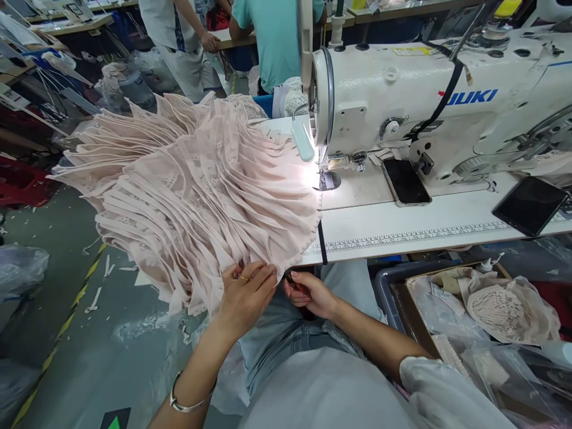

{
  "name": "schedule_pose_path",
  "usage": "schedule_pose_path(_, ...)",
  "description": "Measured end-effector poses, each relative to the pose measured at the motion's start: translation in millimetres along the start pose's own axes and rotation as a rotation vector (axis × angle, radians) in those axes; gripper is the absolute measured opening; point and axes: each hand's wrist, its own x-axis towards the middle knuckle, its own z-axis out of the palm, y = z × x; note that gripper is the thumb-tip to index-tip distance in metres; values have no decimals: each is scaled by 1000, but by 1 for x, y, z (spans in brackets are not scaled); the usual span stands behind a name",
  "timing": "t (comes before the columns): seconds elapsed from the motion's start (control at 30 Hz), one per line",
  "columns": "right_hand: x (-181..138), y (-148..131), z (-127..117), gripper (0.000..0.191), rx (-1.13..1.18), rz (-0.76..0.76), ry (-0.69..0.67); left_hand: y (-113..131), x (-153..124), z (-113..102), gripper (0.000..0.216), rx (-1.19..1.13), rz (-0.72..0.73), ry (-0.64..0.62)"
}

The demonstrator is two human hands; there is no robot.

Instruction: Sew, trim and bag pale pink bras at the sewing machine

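Pink cloth [192, 179]: it lies in a big, fanned heap over the left end of the white table [353, 213], and part of it hangs past the edge. Its right side is just beside the lit needle of the sewing machine [375, 98].
How the cloth feels: we think one piece is light, thin and soft, and may slide about. The whole heap may be heavier. The lacy bits could snag or tear, so we would be gentle.
Where to hold: we would pinch the near edge, and slide a flat arm under the heap to lift it all.
Left hand [249, 292]: its fingers pinch the near edge of the cloth.
Right hand [315, 293]: it is curled around a small tool [300, 288], dark and orange, maybe little snips. We cannot tell if the tool touches the cloth.
Cloth count: one heap with many layers, too squashed for us to count.
Hand count: two hands, one tool, one ring [243, 277], one bracelet [185, 409].
Table count: one machine, two phone-like screens [406, 182], one black strip [322, 241].
Beside the lap: one tub [383, 286] with lacy cloth [496, 310] in it.
People across: we see two clearly, one in a teal shirt [272, 44].
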Motion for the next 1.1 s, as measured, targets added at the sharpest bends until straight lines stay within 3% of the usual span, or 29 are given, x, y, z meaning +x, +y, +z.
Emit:
schedule_pose_path(0.87, -1, -3, -1, 44, 65, 31, -11, -2, 1, -1, 8, -8, 11, -23)
schedule_pose_path(1.0, 2, -3, 1, 45, 30, -28, 26, 1, 6, -1, 5, -8, -10, -73)
schedule_pose_path(1.1, -1, -1, 2, 46, -3, -81, 28, 6, 15, 2, 19, 58, -44, -132)
